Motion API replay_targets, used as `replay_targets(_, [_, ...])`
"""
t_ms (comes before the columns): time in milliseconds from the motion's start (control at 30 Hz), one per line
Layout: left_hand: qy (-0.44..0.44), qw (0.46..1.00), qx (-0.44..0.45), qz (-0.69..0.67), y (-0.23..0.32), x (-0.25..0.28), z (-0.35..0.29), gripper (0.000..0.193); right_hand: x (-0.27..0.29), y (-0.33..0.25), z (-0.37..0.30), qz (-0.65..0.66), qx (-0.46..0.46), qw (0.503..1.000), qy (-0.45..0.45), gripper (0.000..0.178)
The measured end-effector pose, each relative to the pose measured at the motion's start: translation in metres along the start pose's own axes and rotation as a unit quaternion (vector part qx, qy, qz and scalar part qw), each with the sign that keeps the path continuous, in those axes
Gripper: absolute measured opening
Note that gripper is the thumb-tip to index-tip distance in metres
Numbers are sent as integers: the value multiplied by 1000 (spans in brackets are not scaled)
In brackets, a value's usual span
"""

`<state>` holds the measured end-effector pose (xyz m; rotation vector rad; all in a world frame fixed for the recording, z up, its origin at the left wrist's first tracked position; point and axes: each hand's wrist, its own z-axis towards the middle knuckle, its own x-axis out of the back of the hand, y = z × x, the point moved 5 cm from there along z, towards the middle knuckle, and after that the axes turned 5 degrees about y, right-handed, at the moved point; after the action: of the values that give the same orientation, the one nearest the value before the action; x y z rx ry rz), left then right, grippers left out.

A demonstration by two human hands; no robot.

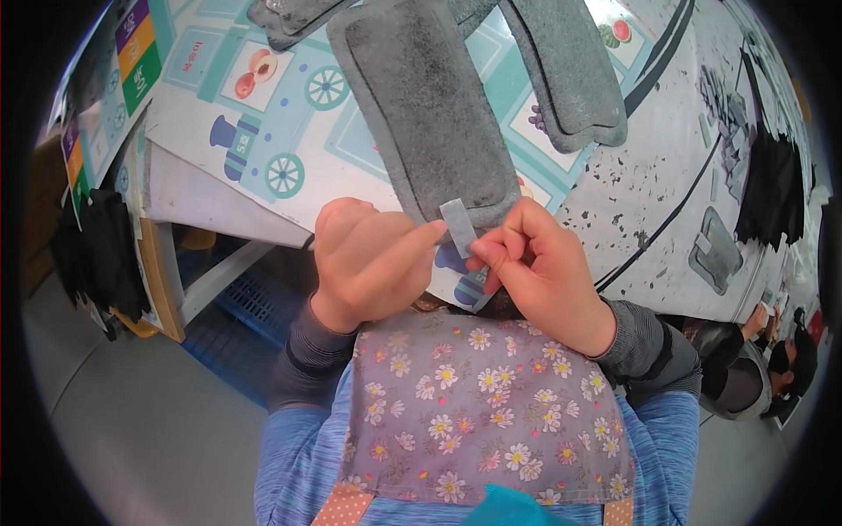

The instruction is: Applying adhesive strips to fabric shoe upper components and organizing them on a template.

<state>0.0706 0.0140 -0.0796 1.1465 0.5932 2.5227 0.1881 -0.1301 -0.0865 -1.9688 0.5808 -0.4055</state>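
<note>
A long grey fuzzy pad [434, 114] with a stitched rim lies at the table's near edge. Across its near end sits a short whitish strip [458, 226], which hangs past the rim. My right hand [548, 276] pinches the strip's lower end between thumb and fingertips. From the left, my left hand [377, 263] reaches its index fingertip to the strip's edge and the pad's rim. Its other fingers are curled in and its thumb is hidden, so what it grips cannot be made out.
More grey pads [566, 70] lie on the printed table sheet [289, 131]. Black straps [767, 188] and a small pad with a pale strip [717, 252] are at right. A blue crate [263, 294] stands below left. A co-worker [754, 368] sits at far right.
</note>
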Motion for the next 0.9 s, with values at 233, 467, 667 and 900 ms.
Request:
replay_targets(233, [-17, 999, -7, 32, 2, -2, 6, 38, -1, 1, 3, 4, 7, 1000, 26, 20])
replay_targets(467, [-38, 998, 22, 52, 2, -5, 9, 43, 1, 6, 3, -37, 19, 999, 32, 24])
replay_targets(667, [-69, 994, 22, 77, 1, -9, 7, 40, 1, 1, 6, -78, -11, 997, 28, 34])
replay_targets(900, [-71, 995, 29, 64, 3, -10, 13, 32, 3, -10, 5, -141, 61, 988, 35, 32])
